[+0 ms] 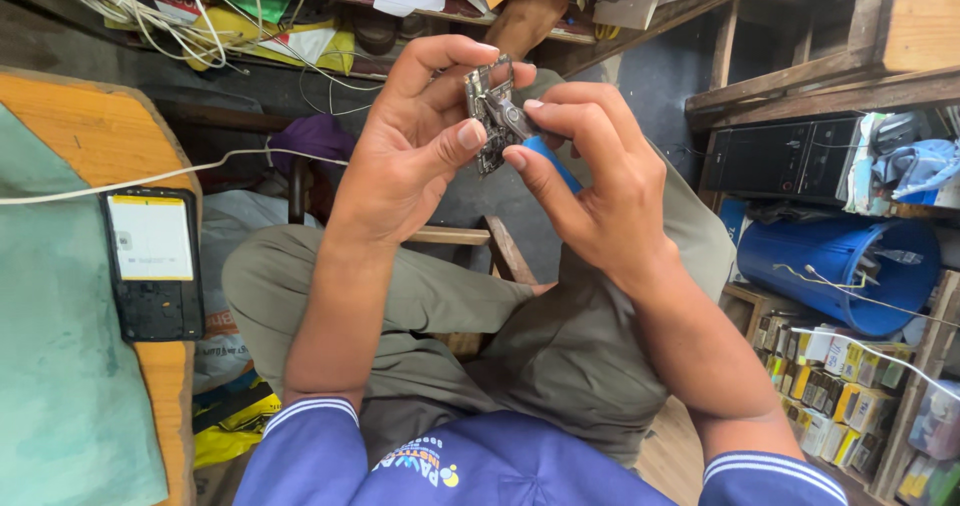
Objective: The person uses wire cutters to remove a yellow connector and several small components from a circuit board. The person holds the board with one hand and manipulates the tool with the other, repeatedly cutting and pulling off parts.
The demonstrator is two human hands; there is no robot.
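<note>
Head view. Left hand (pixel 415 146) pinches a small circuit board (pixel 493 121) between thumb and fingers, held upright above the lap. Right hand (pixel 590 181) grips a blue-handled tool (pixel 553 162), its fingertips touching the board's right edge. On the table (pixel 95 131) at left lies an opened phone (pixel 153 263), back up, with a white cable (pixel 150 179) just above it. A blue bucket (pixel 835 266) lies on its side at right, near stacked small boxes (pixel 825 381).

A cramped repair workshop: opened phone (pixel 152 264), loose cables (pixel 170 21), cluttered wooden shelves (pixel 840 76).
</note>
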